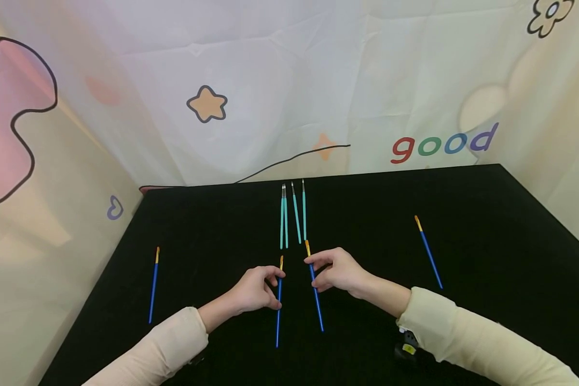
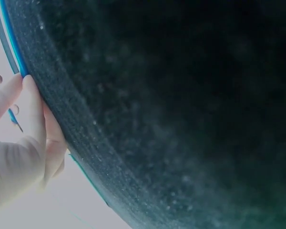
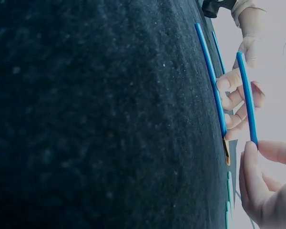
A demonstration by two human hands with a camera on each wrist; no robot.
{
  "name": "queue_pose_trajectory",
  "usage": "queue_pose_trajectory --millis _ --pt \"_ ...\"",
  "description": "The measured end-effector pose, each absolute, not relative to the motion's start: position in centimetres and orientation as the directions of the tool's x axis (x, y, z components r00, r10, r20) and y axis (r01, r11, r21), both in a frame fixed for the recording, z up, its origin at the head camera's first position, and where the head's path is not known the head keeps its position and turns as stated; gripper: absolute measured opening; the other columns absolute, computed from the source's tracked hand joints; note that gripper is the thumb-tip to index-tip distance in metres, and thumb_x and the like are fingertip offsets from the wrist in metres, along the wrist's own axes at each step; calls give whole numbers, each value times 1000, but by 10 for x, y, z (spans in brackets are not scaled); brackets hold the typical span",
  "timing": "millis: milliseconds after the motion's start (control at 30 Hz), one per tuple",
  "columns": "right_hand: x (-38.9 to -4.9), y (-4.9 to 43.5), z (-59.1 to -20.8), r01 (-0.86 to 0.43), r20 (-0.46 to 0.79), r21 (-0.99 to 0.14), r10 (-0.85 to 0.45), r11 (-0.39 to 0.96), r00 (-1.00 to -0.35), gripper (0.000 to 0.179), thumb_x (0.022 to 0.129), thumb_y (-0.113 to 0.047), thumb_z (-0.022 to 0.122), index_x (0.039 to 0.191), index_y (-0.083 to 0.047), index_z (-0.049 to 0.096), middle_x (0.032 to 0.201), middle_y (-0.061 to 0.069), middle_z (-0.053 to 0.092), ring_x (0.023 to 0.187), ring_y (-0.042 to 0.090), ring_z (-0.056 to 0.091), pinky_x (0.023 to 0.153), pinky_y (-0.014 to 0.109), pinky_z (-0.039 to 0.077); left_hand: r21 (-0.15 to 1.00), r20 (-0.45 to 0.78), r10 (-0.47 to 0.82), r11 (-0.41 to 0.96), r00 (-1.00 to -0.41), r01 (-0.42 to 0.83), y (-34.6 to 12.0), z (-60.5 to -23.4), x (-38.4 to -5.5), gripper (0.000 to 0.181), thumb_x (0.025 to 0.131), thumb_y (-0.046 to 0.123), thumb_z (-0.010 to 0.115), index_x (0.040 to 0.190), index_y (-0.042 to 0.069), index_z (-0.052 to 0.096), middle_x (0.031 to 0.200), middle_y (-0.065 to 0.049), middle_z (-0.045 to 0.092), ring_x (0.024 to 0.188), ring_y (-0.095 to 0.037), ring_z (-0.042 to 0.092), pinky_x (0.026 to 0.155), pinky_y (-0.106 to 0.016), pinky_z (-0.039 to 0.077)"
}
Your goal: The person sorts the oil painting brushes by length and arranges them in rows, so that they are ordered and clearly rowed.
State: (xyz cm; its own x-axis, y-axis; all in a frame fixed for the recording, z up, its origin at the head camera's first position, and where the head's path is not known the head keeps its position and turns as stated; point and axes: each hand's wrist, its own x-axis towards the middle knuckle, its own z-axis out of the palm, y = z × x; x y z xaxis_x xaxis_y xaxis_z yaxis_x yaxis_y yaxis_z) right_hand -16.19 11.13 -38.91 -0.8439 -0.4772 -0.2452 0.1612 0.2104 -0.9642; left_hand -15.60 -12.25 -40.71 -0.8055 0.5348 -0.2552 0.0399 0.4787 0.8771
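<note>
In the head view my left hand [image 1: 252, 290] pinches a blue-handled paintbrush [image 1: 277, 329] between thumb and fingers, its yellow end pointing away from me. The left wrist view has the thumb and fingertips meeting on the blue handle [image 2: 13, 40]. Just to the right, my right hand [image 1: 342, 272] pinches a second blue paintbrush [image 1: 319, 311] near its yellow ferrule. In the right wrist view this second brush [image 3: 247, 95] stands off the black surface, while the first one [image 3: 210, 78] lies close along it by the left fingers.
Several turquoise paintbrushes [image 1: 304, 214] lie in a loose row beyond the hands, near the black table's [image 1: 212, 225] back edge. One blue paintbrush [image 1: 154, 287] lies at far left, another [image 1: 429, 254] at right. A patterned cloth backdrop [image 1: 270, 107] encloses the table.
</note>
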Motion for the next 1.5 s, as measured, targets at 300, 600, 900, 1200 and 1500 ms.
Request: queue_pose_trajectory --millis 300,600,900,1200,1500 --pt "-165 98 -394 183 -259 -958 -400 219 -879 47 77 9 60 123 5 51 103 17 47 73 21 63 69 34 54 870 -260 526 491 -810 40 -121 -406 -156 55 71 -5 70 121 -3 49 101 -14 46 68 -14 62 64 -29 52" --pt "-164 86 -403 181 -240 -964 -347 193 -907 44 76 11 60 120 6 53 100 17 49 70 20 64 67 33 54 866 -251 522 497 -815 52 -120 -405 -154 54 70 -7 70 120 -4 49 100 -14 46 67 -13 62 63 -29 51" --pt "-164 78 -408 166 -231 -962 -324 216 -917 45 75 11 61 118 4 54 99 16 49 70 20 64 66 32 54 868 -257 517 495 -816 40 -120 -404 -155 56 69 -7 70 121 -4 49 100 -14 46 68 -14 62 63 -30 52" --pt "-167 70 -411 156 -248 -948 -338 278 -908 46 75 11 61 119 4 54 98 16 50 69 20 64 65 30 54 869 -263 523 493 -811 37 -121 -405 -156 57 69 -6 70 121 -4 49 101 -14 46 67 -14 62 64 -30 51" --pt "-167 63 -411 52 -199 -931 -385 360 -901 45 76 8 63 120 4 54 99 15 50 64 16 63 61 26 54 872 -267 532 489 -804 34 -122 -404 -157 57 69 -6 70 122 -4 48 100 -14 46 67 -14 61 63 -29 51"
